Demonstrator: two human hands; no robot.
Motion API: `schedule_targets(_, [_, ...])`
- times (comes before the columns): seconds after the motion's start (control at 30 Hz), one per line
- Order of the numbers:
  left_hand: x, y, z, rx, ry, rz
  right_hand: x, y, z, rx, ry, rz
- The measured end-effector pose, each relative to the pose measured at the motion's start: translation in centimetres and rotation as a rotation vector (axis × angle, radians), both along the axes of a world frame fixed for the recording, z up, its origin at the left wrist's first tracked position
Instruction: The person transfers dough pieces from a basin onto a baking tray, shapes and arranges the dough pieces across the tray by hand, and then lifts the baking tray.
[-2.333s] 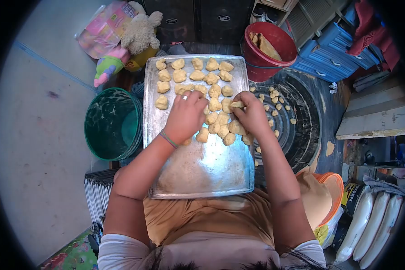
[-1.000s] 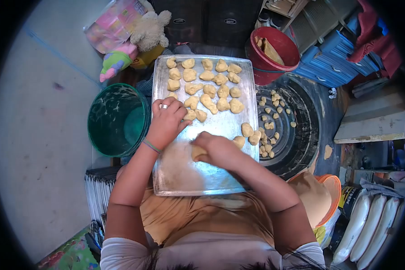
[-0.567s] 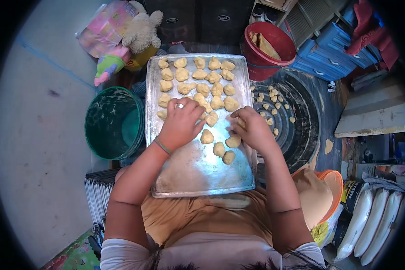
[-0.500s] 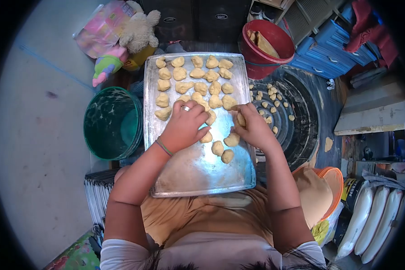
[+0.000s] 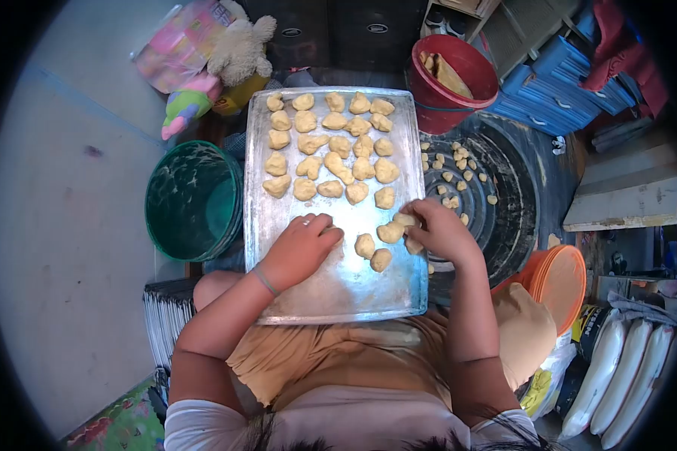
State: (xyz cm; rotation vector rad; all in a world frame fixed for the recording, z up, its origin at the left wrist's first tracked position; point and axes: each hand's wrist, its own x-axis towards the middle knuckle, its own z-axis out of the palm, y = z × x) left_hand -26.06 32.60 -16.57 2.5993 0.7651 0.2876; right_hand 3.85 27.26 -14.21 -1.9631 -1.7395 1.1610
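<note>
A large metal baking tray (image 5: 308, 297) rests over my lap, with rows of pale, lumpy dough pieces (image 5: 305, 121) across its far half. My left hand (image 5: 297, 252) is low over the tray's left middle, its fingers curled around a dough piece (image 5: 338, 233) that is mostly hidden. By the tray's right edge, my right hand (image 5: 445, 231) has its thumb and fingers closed on a dough piece (image 5: 413, 245); another lies against its fingertips. Just left of it sit several loose dough pieces (image 5: 365, 246).
Beyond the tray's right side is a round black basin (image 5: 515, 203) holding small dough lumps. A red bucket (image 5: 436, 113) stands behind it, and a green bucket (image 5: 192, 207) is on the left. Orange lids or tubs (image 5: 560, 286) are near my right knee.
My left hand has moved down and left, uncovering dough pieces in the lower row. My right hand has shifted slightly down and right; a dough piece now sits where it was, at the row's right end.
</note>
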Motion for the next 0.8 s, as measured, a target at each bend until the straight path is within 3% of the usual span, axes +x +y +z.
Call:
schedule_targets(0.13, [-4.5, -0.7, 0.6, 0.025, -0.111, 0.150, -4.8, -2.4, 1.9, 0.017, -0.043, 0.102])
schedule_targets(0.37, [-6.8, 0.6, 1.2, 0.156, -0.073, 0.442, -14.6, 1.0, -1.3, 0.371, 0.013, 0.109])
schedule_targets(0.53, [-4.4, -0.4, 1.6, 0.266, -0.125, 0.247, -14.1, 1.4, -0.9, 0.433, 0.024, 0.004])
schedule_targets(0.7, [-3.3, 0.3, 0.6, 0.302, -0.075, 0.313, -13.1, 0.6, -0.2, 0.297, -0.149, -0.035])
schedule_targets(0.8, [-3.3, 0.5, 0.4, 0.342, -0.107, 0.357, -12.1, 0.4, -0.7, 0.402, -0.034, -0.077])
